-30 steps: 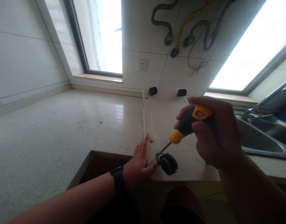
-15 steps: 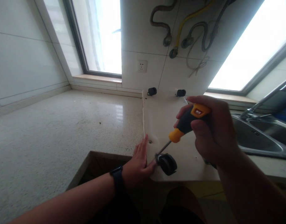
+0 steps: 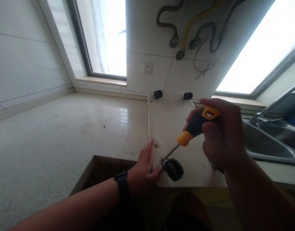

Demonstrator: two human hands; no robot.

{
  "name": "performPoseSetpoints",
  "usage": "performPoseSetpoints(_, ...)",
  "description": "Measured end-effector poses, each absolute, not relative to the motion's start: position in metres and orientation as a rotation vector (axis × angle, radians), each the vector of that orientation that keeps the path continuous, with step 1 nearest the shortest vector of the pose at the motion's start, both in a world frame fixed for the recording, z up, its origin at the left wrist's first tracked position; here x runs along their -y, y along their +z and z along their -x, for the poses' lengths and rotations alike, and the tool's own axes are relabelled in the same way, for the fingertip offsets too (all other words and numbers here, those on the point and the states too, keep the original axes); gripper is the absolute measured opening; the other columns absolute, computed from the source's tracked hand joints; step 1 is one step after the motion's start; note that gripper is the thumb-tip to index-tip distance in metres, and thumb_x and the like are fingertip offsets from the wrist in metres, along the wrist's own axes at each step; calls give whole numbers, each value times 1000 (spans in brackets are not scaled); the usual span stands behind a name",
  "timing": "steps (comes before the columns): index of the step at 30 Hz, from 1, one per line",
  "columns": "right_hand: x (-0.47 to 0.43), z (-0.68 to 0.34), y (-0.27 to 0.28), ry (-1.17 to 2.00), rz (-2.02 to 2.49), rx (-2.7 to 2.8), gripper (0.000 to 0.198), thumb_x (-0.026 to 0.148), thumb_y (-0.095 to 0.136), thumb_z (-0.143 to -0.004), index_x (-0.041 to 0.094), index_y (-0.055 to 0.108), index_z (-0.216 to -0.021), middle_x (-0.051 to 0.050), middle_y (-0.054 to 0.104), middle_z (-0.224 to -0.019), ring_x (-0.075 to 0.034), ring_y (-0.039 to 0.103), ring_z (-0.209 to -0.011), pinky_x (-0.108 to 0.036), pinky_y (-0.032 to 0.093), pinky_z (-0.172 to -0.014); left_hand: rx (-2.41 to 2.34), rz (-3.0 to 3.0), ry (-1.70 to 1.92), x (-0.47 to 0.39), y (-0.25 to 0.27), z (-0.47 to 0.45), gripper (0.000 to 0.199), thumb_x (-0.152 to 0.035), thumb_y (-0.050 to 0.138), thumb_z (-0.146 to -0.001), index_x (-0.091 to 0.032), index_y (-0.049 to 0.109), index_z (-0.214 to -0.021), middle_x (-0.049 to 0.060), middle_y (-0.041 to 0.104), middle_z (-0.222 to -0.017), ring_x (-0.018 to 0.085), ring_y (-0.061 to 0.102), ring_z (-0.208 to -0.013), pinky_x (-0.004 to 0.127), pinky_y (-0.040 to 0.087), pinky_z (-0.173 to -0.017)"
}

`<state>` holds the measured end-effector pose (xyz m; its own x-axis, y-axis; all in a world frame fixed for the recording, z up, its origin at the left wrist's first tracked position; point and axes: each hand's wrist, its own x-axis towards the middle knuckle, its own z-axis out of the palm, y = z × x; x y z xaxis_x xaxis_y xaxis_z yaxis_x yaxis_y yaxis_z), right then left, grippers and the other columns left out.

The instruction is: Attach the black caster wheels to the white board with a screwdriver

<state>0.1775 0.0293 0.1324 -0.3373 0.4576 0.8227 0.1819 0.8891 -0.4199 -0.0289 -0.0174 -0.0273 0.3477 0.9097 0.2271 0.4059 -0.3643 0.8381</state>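
A white panel (image 3: 171,128) lies with black caster wheels on its upturned face. My right hand (image 3: 228,134) is wrapped round the black and yellow handle of a screwdriver (image 3: 194,125). Its metal shaft slants down to the left, and the tip meets the base of the near-left caster (image 3: 173,169). My left hand (image 3: 144,166) grips the panel's left edge, fingers stretched along the side and thumb against the caster's base. Whether a screw sits under the tip is too small to tell. Another near caster, at the right, is mostly hidden behind my right hand.
Two casters (image 3: 158,94) (image 3: 188,96) stand at the panel's far end. A speckled countertop (image 3: 109,128) with a dark cutout (image 3: 104,170) is on the left. To the right is a steel sink (image 3: 270,141) with a faucet (image 3: 260,117). Hoses (image 3: 189,25) hang on the tiled wall.
The whole view has shifted very slightly. My right hand and the screwdriver handle have moved a little to the right; the tip stays at the caster's base. My left hand keeps its place.
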Motion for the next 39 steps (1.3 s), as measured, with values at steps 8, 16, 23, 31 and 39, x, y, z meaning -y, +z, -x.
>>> performPoseSetpoints(8,-33,-179,131,260,445,1918,41,39,57,-98,36,52,-138,-7,64,-98,-22,61,-71,-39,51,-60,-1156,-1946,922,18,-27,30,100,-43,58,-94,-15,-8,-164,21,11,-170,38,14,-157,64,13,-127)
performPoseSetpoints(16,-30,-177,132,248,442,1917,42,39,58,-97,36,53,-139,-6,64,-98,-22,61,-72,-40,49,-59,-1143,-1948,946,17,-28,29,100,-42,58,-93,-18,-8,-164,20,12,-170,40,14,-156,67,13,-125)
performPoseSetpoints(23,-29,-176,132,272,438,1889,41,39,56,-98,37,52,-138,-6,64,-100,-22,61,-72,-40,49,-60,-1154,-1946,923,17,-29,30,100,-41,59,-93,-16,-7,-164,20,10,-171,38,13,-157,63,12,-127)
performPoseSetpoints(31,-31,-174,130,264,423,1949,45,40,61,-95,36,52,-139,-6,64,-100,-22,62,-73,-41,51,-61,-1142,-1938,928,18,-26,29,99,-40,59,-93,-17,-7,-164,21,11,-170,39,13,-157,65,12,-126)
performPoseSetpoints(39,-28,-174,135,383,331,2093,50,32,63,-94,34,49,-142,-6,64,-106,-20,63,-75,-38,55,-62,-1157,-1927,920,18,-26,29,99,-41,59,-93,-16,-6,-164,21,10,-171,40,12,-157,65,11,-127)
